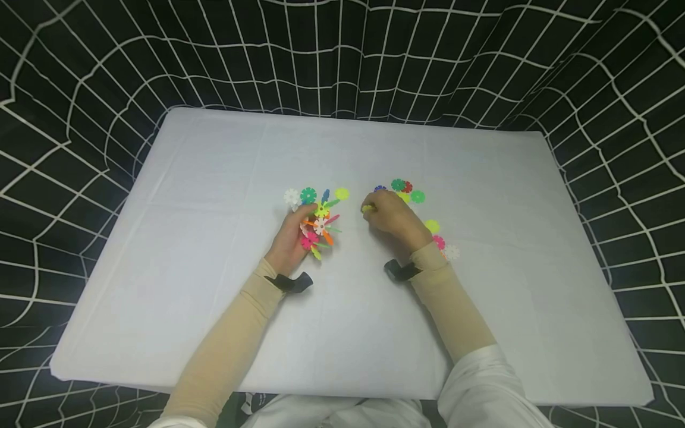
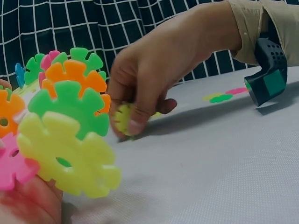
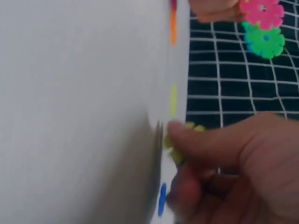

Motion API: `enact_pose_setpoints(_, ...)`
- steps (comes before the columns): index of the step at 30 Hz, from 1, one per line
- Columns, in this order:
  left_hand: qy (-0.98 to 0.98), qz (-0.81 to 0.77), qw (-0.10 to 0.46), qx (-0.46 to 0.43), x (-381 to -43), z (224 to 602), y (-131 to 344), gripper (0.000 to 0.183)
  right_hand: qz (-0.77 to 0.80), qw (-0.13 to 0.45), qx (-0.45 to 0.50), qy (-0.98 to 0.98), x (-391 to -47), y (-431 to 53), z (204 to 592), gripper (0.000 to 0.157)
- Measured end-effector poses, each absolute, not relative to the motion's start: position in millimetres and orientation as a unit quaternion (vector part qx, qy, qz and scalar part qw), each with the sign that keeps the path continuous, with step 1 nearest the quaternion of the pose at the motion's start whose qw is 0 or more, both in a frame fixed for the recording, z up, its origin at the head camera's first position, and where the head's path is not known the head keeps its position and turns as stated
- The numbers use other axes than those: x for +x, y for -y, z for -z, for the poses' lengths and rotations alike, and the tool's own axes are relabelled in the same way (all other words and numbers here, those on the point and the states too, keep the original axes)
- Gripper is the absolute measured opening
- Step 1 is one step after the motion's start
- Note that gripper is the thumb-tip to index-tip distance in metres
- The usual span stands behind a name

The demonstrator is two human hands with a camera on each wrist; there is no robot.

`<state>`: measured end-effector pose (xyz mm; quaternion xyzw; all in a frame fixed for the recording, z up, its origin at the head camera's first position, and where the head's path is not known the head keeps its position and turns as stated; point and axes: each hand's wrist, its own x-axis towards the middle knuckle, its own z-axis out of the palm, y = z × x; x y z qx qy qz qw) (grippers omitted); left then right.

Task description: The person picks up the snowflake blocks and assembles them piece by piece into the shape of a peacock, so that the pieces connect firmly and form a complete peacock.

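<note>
My left hand (image 1: 291,239) holds a cluster of interlocked snowflake discs (image 1: 321,226) in yellow, orange, pink, green, blue and white, standing out at many angles. In the left wrist view a large yellow disc (image 2: 70,154) fronts the cluster, with green and orange discs behind it. To the right, my right hand (image 1: 392,215) pinches a single yellow snowflake disc (image 2: 122,119) between thumb and fingers, low over the table. A white disc (image 1: 291,197) and a green disc (image 1: 308,195) show beyond the left hand; whether they join the cluster I cannot tell.
On the white-covered table (image 1: 214,297), a yellow disc (image 1: 342,194) lies between the hands. Beyond the right hand are a blue disc (image 1: 380,188), a red disc (image 1: 408,186) and green discs (image 1: 418,197). A pink disc (image 1: 439,242) and white disc (image 1: 452,252) lie by the right wrist.
</note>
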<state>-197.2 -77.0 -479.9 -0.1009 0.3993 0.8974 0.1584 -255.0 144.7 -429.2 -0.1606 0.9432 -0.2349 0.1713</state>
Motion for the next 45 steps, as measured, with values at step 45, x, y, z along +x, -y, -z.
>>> enact_pose_setpoints(45, -0.392, -0.905, 0.132, -0.100, -199.1, 480.2, 75.6, 0.050, 0.433, 0.185, -0.181, -0.864, -239.7, -118.1, 417.9, 0.018)
